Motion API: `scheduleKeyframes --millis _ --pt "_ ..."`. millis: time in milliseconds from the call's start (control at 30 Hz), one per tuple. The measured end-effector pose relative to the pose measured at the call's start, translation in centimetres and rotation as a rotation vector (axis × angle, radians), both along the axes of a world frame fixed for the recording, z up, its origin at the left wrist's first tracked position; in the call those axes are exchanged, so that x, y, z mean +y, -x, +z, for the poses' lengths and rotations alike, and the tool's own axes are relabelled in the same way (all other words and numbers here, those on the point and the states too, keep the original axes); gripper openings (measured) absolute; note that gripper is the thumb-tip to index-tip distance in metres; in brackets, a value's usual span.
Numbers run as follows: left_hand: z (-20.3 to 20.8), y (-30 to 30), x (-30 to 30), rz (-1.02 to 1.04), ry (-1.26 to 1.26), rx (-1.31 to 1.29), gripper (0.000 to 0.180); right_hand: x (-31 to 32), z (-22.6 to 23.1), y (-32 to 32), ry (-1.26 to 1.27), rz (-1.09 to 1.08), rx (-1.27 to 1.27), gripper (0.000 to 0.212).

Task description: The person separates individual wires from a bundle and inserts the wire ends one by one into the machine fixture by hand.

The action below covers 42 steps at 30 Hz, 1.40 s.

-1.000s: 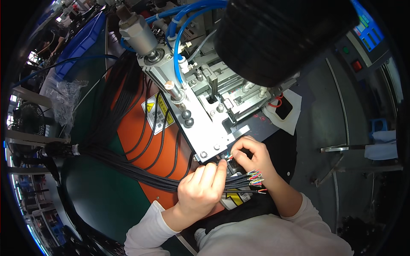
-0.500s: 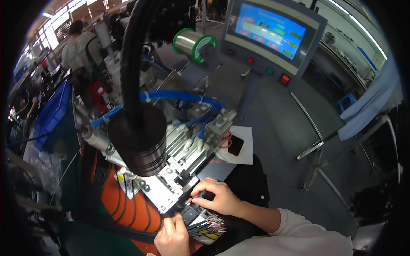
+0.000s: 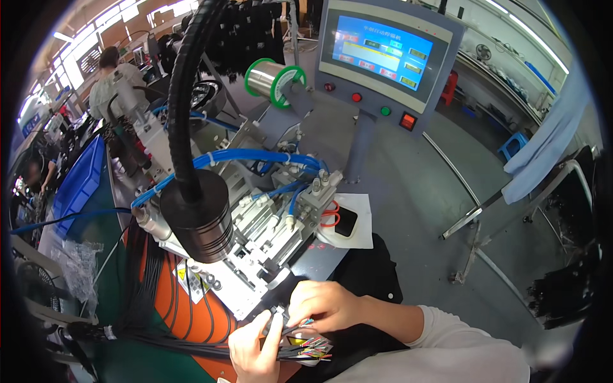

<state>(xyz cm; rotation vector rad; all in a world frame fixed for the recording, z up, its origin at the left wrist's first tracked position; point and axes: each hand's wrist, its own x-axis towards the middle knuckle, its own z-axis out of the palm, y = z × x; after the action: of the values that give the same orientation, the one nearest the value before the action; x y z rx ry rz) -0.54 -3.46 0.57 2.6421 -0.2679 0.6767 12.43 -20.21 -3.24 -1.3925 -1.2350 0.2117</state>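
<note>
My left hand [image 3: 254,350] is at the lower front edge of the bright metal machine [image 3: 255,281]. Its thumb and forefinger point up together beside a small pale part [image 3: 279,311]; what they grip is mostly hidden. Close on the right, my right hand [image 3: 327,305] has its fingers curled and pinched around a black cable [image 3: 295,328], whose thin coloured wires show under the fingertips. Below both hands lies a bundle of black cables [image 3: 191,348], ending in bare-tipped coloured wires [image 3: 314,350].
A black cylindrical lamp or lens [image 3: 199,220] hangs over the machine. Blue hoses [image 3: 255,155] cross behind it. A solder-like wire spool [image 3: 271,82] and a screen panel [image 3: 383,54] stand beyond. A phone [image 3: 345,221] lies at the right; an orange mat [image 3: 191,313] lies left.
My right hand has drawn down slightly from the machine's edge, and coloured wire ends now show under its fingers. My left thumb and forefinger have extended up toward it. The view has shifted a little.
</note>
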Motion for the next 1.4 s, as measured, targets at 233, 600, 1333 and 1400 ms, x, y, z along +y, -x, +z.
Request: scheduleKeyframes --millis 233,600,1333,1400 --pt "0.1 -0.7 1.3 -0.104 0.122 -0.044 0.028 1.0 2.5 1.4 0.129 -0.188 0.202 0.014" --pt "-0.6 -0.3 1.4 -0.041 0.140 -0.091 0.031 2.9 1.3 2.7 -0.031 -0.240 0.237 0.012" --pt "-1.4 -0.7 0.4 0.006 -0.264 -0.055 0.030 0.9 0.6 0.6 0.215 -0.226 0.432 0.009" --pt "-1.9 -0.6 0.1 0.004 -0.255 -0.021 0.037 1.2 0.2 0.5 0.254 -0.273 0.304 0.009"
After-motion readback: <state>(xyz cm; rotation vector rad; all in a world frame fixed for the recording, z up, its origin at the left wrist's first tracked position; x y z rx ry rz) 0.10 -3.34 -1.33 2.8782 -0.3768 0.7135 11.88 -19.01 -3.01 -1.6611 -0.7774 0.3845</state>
